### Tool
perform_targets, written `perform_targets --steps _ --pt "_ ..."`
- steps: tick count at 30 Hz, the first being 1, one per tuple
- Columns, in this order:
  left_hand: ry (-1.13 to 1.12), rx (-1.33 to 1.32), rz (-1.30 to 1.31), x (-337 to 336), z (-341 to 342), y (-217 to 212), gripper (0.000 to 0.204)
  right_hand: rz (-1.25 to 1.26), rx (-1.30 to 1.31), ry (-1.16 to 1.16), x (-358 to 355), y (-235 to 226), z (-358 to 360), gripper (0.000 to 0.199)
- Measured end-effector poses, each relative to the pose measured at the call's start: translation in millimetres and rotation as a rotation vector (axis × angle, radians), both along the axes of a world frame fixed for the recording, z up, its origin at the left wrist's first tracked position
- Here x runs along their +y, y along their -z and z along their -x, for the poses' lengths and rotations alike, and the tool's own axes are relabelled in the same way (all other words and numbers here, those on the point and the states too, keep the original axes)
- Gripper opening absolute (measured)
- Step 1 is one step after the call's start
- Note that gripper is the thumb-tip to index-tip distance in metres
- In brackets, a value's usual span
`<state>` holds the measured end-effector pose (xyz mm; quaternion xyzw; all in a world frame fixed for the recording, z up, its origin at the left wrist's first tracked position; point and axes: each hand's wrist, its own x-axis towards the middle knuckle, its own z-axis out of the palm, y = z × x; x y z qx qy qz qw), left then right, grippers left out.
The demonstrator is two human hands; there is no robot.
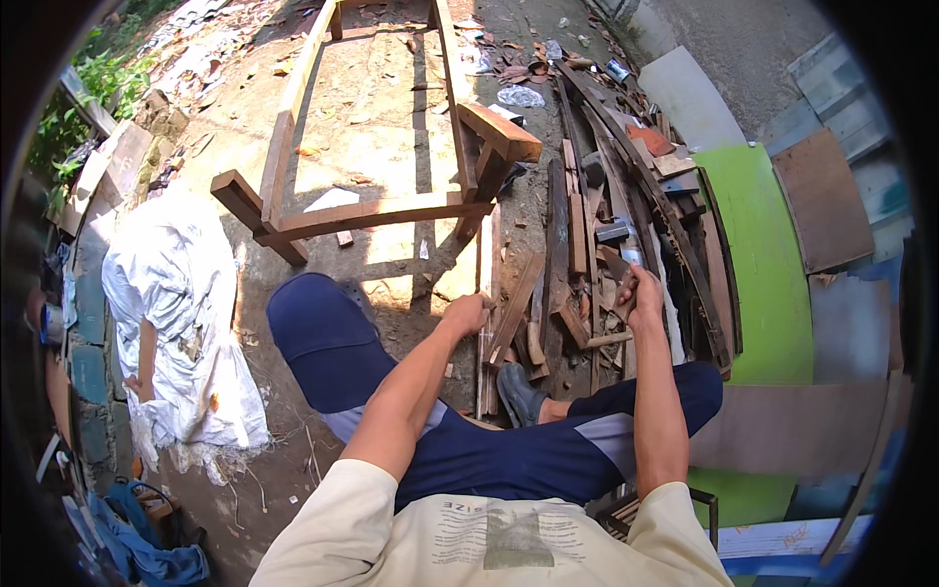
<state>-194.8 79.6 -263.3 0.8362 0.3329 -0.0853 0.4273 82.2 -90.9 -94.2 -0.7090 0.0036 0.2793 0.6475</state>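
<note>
My left hand (469, 314) is closed at the edge of a narrow wooden strip (485, 370) beside my bent knee. Its fingertips are partly hidden. Off to the right, my right hand (642, 295) is raised over a pile of scrap wood (577, 210), fingers curled. A brownish flat piece (616, 262) shows at its fingertips, but I cannot tell what it is or whether the hand grips it. Just beyond lies a dark block-shaped thing (613, 233) next to a silvery cylinder. In front of me stands a wooden frame (381, 213) with short legs.
A white sack (181, 323) lies at the left by a low block wall (90, 338). Green and brown panels (758, 254) line the right side. A grey shoe (518, 396) on my foot touches the scrap pile. Leaves and litter cover the ground at the far end.
</note>
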Motion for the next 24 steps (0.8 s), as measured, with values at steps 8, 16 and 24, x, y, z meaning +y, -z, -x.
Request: perform_targets --steps 8,16,24 --pt "-0.382 -0.137 -0.082 27.3 25.4 -31.0 0.062 -0.059 -0.217 -0.318 129.0 -103.8 32.9 0.027" --pt "-0.516 -0.262 -0.032 35.6 25.0 -99.9 0.074 0.106 -0.458 -0.393 215.2 -89.7 62.3 0.036" --pt "-0.816 -0.682 0.044 81.5 41.6 -156.8 0.051 0.203 -0.355 -0.345 232.6 -58.8 67.2 0.059"
